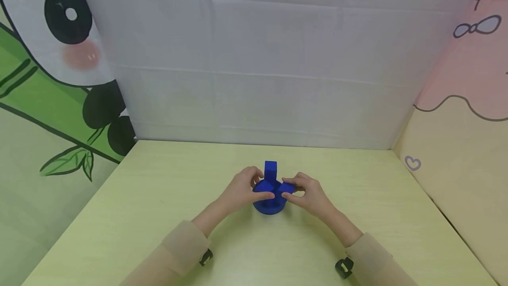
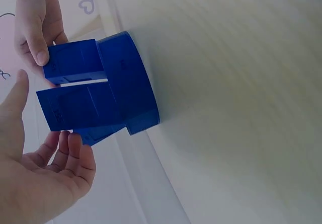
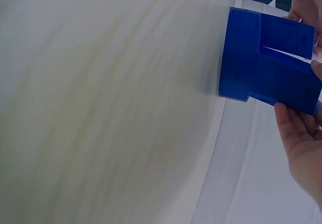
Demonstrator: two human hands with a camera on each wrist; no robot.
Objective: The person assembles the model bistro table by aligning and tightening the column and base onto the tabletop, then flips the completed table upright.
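Observation:
A blue round base (image 1: 270, 208) sits on the table, with several blue blocks standing up from it. My right hand (image 1: 311, 195) pinches the right block (image 1: 287, 187) between thumb and fingers; in the right wrist view, fingertips (image 3: 283, 116) lie against that block's side. Around the left block (image 1: 263, 186) my left hand (image 1: 244, 189) is spread, its thumb in front and its fingers behind. In the left wrist view that thumb stands apart from the block (image 2: 83, 107), while the fingers are bent close by it. A taller-looking block (image 1: 270, 171) rises at the back, untouched.
The pale yellow table (image 1: 178, 180) extends on all sides of the base. A white cloth wall (image 1: 270, 78) stands behind it, with printed panels at left and right. Small black devices (image 1: 344, 267) are worn at both wrists.

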